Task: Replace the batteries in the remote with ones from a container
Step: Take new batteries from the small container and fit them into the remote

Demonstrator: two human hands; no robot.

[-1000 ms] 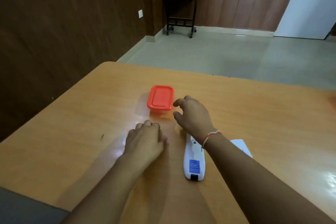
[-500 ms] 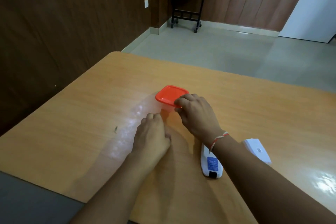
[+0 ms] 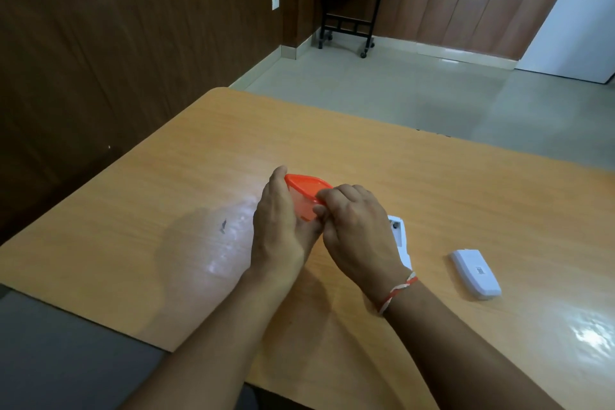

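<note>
My left hand (image 3: 283, 226) cupping the tilted orange-lidded container (image 3: 307, 191) from its left side, my right hand (image 3: 357, 226) pinching the lid's near edge, white remote (image 3: 401, 239) partly hidden behind my right wrist, battery cover (image 3: 476, 273) further right on the wooden surface (image 3: 166, 209), dark panelled wall, small side table (image 3: 352, 3) beyond

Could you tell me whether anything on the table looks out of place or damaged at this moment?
Only small things. A dark mark blemishes the table left of the hands. The remote lies with its white battery cover off, apart to its right. The orange-lidded container is tilted, held in both hands.
</note>
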